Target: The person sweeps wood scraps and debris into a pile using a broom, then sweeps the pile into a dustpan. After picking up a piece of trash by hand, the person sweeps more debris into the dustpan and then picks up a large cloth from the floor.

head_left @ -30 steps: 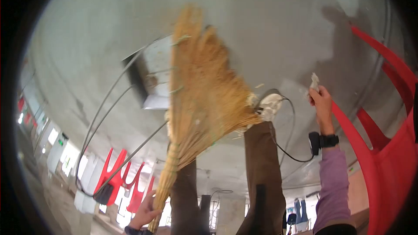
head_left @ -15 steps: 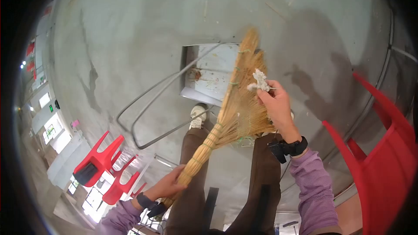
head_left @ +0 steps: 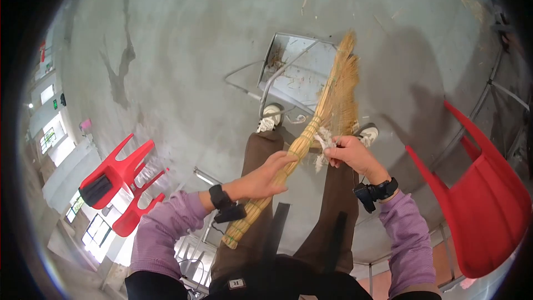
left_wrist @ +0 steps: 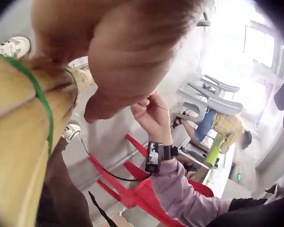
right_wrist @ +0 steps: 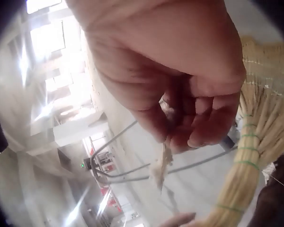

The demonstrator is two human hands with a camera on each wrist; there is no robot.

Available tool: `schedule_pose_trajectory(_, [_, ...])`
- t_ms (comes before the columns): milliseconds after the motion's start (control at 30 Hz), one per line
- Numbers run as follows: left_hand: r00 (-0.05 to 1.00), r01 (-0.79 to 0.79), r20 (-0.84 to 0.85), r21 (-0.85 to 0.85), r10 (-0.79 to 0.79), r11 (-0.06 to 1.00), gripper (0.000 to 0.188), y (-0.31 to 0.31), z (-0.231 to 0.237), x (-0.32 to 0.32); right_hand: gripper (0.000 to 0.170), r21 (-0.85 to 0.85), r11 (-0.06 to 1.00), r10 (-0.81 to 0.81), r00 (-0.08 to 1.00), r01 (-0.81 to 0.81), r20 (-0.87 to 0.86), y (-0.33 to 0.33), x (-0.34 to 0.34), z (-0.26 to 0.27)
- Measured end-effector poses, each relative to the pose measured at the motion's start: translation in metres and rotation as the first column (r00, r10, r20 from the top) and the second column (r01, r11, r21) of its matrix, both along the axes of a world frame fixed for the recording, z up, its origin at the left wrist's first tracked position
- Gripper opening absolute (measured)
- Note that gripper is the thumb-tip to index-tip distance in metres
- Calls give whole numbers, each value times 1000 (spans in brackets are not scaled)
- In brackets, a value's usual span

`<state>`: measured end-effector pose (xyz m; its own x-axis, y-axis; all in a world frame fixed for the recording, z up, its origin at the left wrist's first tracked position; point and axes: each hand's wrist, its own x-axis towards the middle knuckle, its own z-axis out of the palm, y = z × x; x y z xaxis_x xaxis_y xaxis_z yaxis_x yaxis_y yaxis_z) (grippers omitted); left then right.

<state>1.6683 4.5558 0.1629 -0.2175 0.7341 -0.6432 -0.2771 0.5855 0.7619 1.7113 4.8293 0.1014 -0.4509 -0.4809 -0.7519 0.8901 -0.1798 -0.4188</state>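
Note:
A straw broom point(head_left: 300, 147), its handle bound with thin green ties, slants across the front of the person's legs, bristles up and to the right in the head view. My left hand point(head_left: 269, 176) holds its handle below the flare; the left wrist view shows the yellow handle point(left_wrist: 19, 142) close beside that hand. With thumb and fingers my right hand point(head_left: 355, 155) pinches a crumpled whitish tissue-like scrap point(head_left: 324, 140) next to the top of the handle. One torn end of this scrap point(right_wrist: 161, 168) sticks out below the fingertips in the right wrist view.
A metal dustpan point(head_left: 302, 80) with a bent tube handle and bits of debris lies on the floor beyond the feet. Red plastic chairs stand at right point(head_left: 483, 205) and left point(head_left: 119, 164). Another person point(left_wrist: 222, 127) sits in the left wrist view's background.
The broom has swung lower and to the right. My left hand has moved up along its handle, and my right hand has brought the scrap down beside the handle. The view has tilted downward.

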Motion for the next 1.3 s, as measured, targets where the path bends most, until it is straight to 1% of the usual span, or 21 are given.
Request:
schedule_pose_trajectory(33, [1000,-12,-4,30,12,999,72,1,-1,4,14,7,998,62,998,-61,-14,-1,4,8])
schedule_pose_trajectory(133, [999,-32,-39,88,36,996,64,5,-2,10,16,7,987,160,986,-160,-43,-12,20,18])
schedule_pose_trajectory(167, [997,-77,-12,94,78,993,61,6,-1,12,16,57,976,213,975,-209,-69,-15,24,21])
schedule_pose_trajectory(233, [987,-161,42,104,157,981,57,8,4,12,19,53,967,251,964,-247,-87,-24,30,28])
schedule_pose_trajectory(300, [978,-192,104,97,182,977,53,6,5,15,25,45,962,274,956,-270,-105,-33,34,35])
schedule_pose_trajectory(333, [972,-207,134,92,194,974,51,5,5,15,25,24,969,247,963,-246,-104,-39,38,35])
schedule_pose_trajectory(400, [969,-196,160,23,190,980,47,6,8,14,25,-15,980,194,975,-197,-103,-51,43,35])
schedule_pose_trajectory(433, [967,-190,172,-11,189,982,45,7,10,13,25,-4,984,174,979,-176,-109,-54,42,37])
schedule_pose_trajectory(533, [913,-190,329,-177,240,966,38,14,21,3,26,38,994,104,987,-100,-119,-59,40,44])
schedule_pose_trajectory(600, [934,-234,252,-97,252,967,36,8,11,11,27,78,996,41,993,-32,-113,-62,41,46])
schedule_pose_trajectory(633, [942,-253,214,-55,259,966,35,4,7,14,22,80,997,16,993,-7,-117,-64,41,47])
schedule_pose_trajectory(700, [954,-234,190,-19,234,972,35,1,4,14,15,84,995,-35,992,45,-123,-67,40,51])
schedule_pose_trajectory(733, [959,-225,177,-1,221,974,35,1,4,13,15,93,994,-39,992,50,-117,-69,41,51])
schedule_pose_trajectory(833, [852,-278,408,-176,327,944,35,6,14,6,14,108,992,-51,995,60,-86,-71,44,52])
schedule_pose_trajectory(933, [953,-233,201,12,226,972,35,1,4,8,14,105,992,-70,997,73,-34,-74,45,52])
schedule_pose_trajectory(1000, [953,-251,181,24,243,968,35,0,2,11,14,114,990,-84,996,85,-15,-80,45,51])
schedule_pose_trajectory(1033, [952,-261,172,30,252,965,35,0,2,11,17,131,987,-92,996,94,-23,-82,44,51])
schedule_pose_trajectory(1100, [953,-226,207,-8,223,974,36,2,6,6,25,165,980,-108,993,113,-40,-88,39,52])
schedule_pose_trajectory(1200, [946,-195,249,-85,210,977,37,3,5,4,24,270,959,-79,996,86,-36,-94,31,58])
schedule_pose_trajectory(1233, [942,-188,261,-113,212,976,37,3,4,5,24,281,956,-81,996,90,-46,-97,33,57])
schedule_pose_trajectory(1300, [913,-301,253,-114,320,947,29,5,2,12,24,301,948,-83,994,99,-66,-101,35,56])
